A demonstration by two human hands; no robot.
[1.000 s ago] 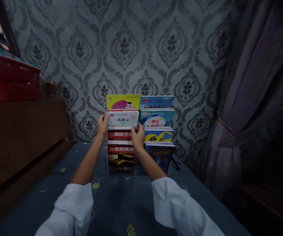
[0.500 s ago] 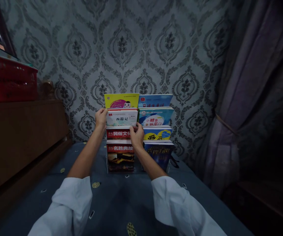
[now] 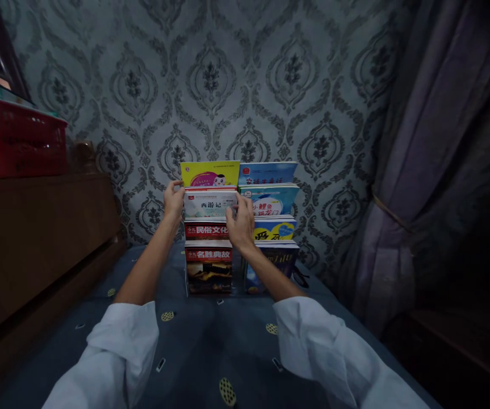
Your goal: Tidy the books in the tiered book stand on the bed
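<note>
Two columns of books stand in a clear tiered rack. My left hand [image 3: 174, 200] is closed at the left edge of a white book [image 3: 210, 205] in the second tier from the back. At that book's right edge is my right hand [image 3: 241, 222], thumb and fingers round its side. Behind it rises a yellow book [image 3: 209, 170]; below are two red-topped books [image 3: 208, 254]. The right column holds a blue book [image 3: 270, 171], a light blue one [image 3: 276, 199], a blue-and-yellow one [image 3: 276, 230] and a dark blue one [image 3: 274, 264], partly hidden by my right arm.
The rack stands on a dark blue patterned bedspread [image 3: 202, 352] against a wallpapered wall. At the left, a red basket [image 3: 17, 136] sits on a brown wooden cabinet [image 3: 36, 238]. A purple curtain [image 3: 402, 227] hangs at the right. A black object [image 3: 301, 278] lies beside the rack.
My right hand has moved up and slightly right along the white book's right edge. My left hand has shifted up slightly. The books look almost unmoved.
</note>
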